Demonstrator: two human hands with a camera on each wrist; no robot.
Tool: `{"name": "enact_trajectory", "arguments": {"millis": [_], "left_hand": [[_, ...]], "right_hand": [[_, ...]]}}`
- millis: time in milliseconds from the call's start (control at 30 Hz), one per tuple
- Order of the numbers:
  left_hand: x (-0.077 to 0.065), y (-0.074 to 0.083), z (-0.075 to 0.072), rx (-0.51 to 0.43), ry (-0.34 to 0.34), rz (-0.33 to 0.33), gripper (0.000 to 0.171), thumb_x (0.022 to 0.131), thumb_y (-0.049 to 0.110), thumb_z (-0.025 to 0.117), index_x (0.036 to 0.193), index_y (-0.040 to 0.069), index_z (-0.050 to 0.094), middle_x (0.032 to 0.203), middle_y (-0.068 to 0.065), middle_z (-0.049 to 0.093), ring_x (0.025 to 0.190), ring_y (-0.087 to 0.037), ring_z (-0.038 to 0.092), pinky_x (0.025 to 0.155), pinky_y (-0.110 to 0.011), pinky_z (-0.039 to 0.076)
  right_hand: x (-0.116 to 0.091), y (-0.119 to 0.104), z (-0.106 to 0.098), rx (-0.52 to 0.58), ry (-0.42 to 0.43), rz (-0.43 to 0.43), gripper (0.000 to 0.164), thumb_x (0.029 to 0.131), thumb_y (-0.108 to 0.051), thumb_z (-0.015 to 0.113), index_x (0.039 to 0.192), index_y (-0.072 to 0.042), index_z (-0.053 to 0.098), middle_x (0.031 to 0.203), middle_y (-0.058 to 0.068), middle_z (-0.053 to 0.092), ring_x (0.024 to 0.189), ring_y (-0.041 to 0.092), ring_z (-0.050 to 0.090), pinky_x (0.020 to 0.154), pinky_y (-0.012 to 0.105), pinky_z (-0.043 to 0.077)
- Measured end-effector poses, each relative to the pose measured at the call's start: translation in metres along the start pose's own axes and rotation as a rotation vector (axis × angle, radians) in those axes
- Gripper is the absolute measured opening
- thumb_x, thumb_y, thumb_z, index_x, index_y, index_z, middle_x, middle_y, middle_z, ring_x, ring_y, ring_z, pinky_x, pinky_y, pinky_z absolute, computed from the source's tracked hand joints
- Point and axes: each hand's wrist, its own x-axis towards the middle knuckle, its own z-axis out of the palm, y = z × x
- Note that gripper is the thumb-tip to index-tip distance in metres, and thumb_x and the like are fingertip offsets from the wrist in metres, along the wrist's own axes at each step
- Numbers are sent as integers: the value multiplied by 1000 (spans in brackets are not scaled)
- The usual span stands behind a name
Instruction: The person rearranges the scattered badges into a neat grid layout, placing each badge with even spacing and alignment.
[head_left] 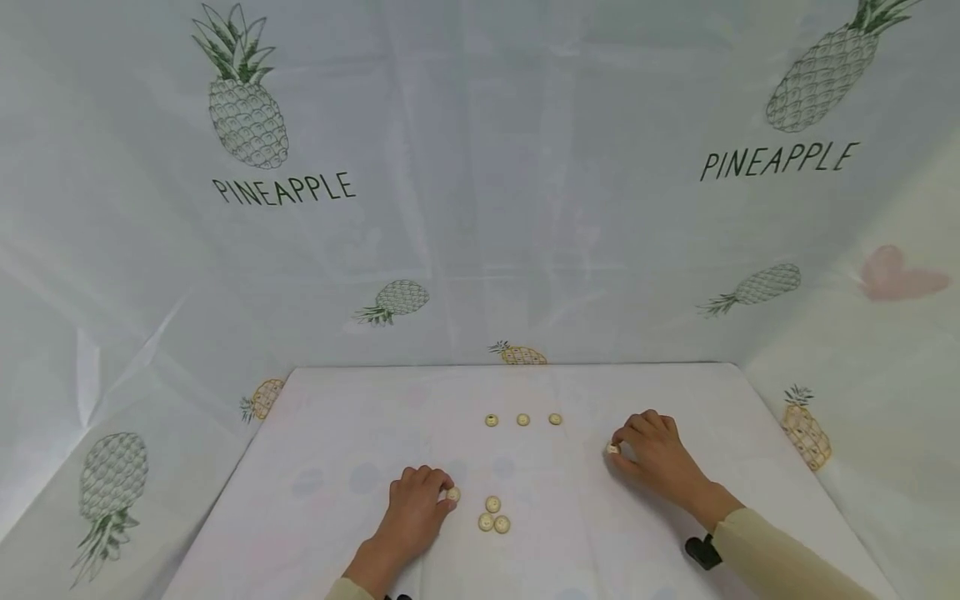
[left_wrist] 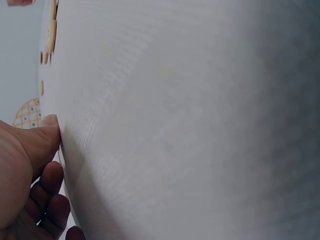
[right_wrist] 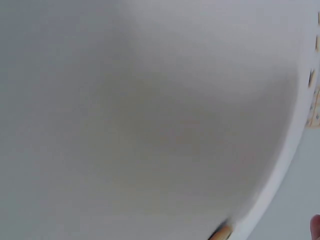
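In the head view my left hand (head_left: 415, 508) is low on the white table, its thumb and index finger pinching a small round cream-coloured disc (head_left: 453, 494). Just right of it three similar discs (head_left: 492, 504) lie in a tight cluster. Farther right, my right hand (head_left: 660, 458) pinches another disc (head_left: 612, 448) at the tabletop between thumb and fingertips. Three more discs (head_left: 522, 419) form a spaced row toward the back. The left wrist view shows my left hand (left_wrist: 35, 170) at the lower left; the disc it holds cannot be made out there.
A white cloth with faint coloured dots covers the table (head_left: 360, 400). Behind and beside it hangs a pale curtain (head_left: 510, 167) printed with pineapples. A dark wrist strap piece (head_left: 702, 552) sits below the right wrist. The right wrist view is mostly blurred tabletop.
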Motion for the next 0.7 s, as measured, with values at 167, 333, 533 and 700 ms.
{"name": "enact_trajectory", "arguments": {"millis": [167, 333, 533, 700], "left_hand": [[-1, 1, -1, 17, 16, 17, 21, 92, 25, 81, 106, 18, 67, 101, 4, 63, 99, -21, 53, 90, -53, 45], [0, -2, 3, 35, 9, 12, 21, 93, 27, 80, 106, 19, 67, 101, 5, 62, 100, -20, 53, 91, -53, 44], [1, -3, 4, 35, -9, 7, 21, 94, 29, 79, 108, 19, 67, 102, 5, 62, 101, -20, 52, 91, -52, 44], [1, -4, 4, 24, -18, -6, 21, 94, 29, 79, 109, 19, 67, 104, 4, 63, 102, -21, 52, 92, -52, 44]], "right_hand": [[21, -16, 10, 12, -1, -29, 21, 80, -21, 92, 90, -18, 74, 90, -5, 59, 96, 22, 52, 89, 51, 39], [36, -31, 19, 30, -40, -24, 18, 82, -22, 91, 92, -17, 76, 89, -5, 58, 96, 21, 50, 91, 50, 39], [44, -40, 27, 23, -98, -19, 18, 85, -25, 90, 95, -17, 78, 91, -5, 59, 97, 20, 49, 91, 49, 40], [50, -43, 30, 53, -110, -12, 17, 86, -25, 89, 95, -16, 78, 91, -4, 60, 96, 21, 49, 91, 49, 39]]}}
